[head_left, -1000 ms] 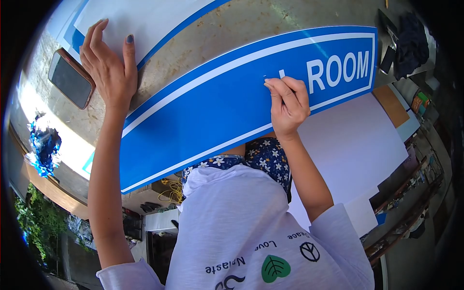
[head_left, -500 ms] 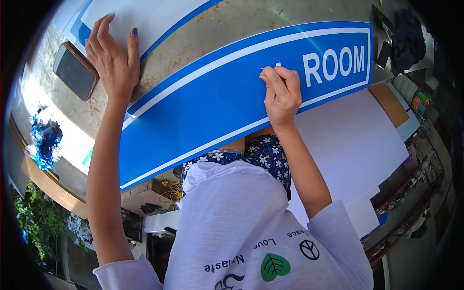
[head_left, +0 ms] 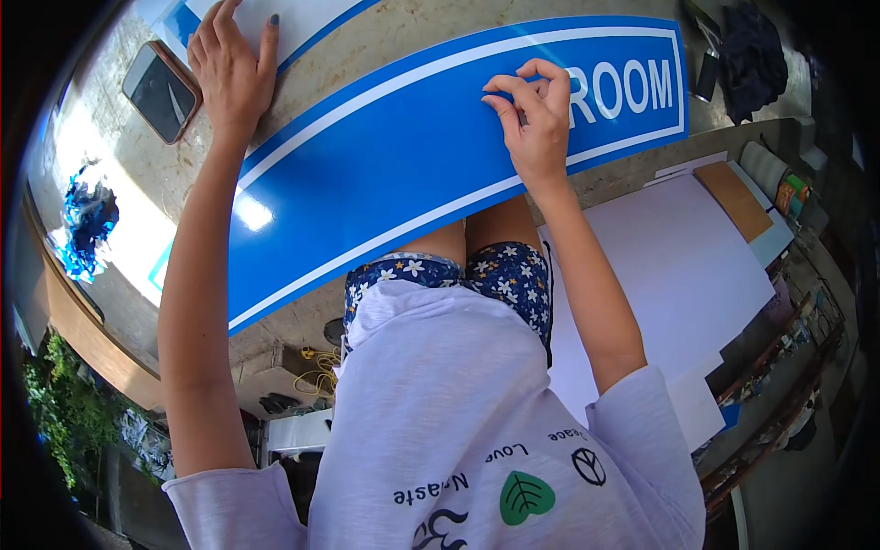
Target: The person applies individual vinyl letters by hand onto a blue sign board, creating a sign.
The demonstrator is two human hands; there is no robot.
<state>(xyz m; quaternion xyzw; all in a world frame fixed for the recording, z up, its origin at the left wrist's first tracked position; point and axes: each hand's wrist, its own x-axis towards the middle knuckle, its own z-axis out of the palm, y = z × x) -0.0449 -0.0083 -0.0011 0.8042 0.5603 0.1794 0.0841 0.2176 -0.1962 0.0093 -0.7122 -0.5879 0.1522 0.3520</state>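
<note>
Blue sign panel point(head_left: 394, 174) with white border and "ROOM" lettering, flat across a worn desk point(head_left: 412, 46). Right hand point(head_left: 532, 115) pinching at its face beside the letters, fingertips closed. Left hand point(head_left: 234, 69) spread open, steadying a white sheet point(head_left: 302, 18) near a phone point(head_left: 163, 89).

Counter stock, by count

One blue sign point(head_left: 394, 156) bearing four white letters, ROOM point(head_left: 621, 89); one phone point(head_left: 162, 79); two hands, left point(head_left: 234, 69) and right point(head_left: 530, 115); one white sheet point(head_left: 678, 275); one brown board point(head_left: 738, 200); one heap of blue scraps point(head_left: 87, 225).
</note>
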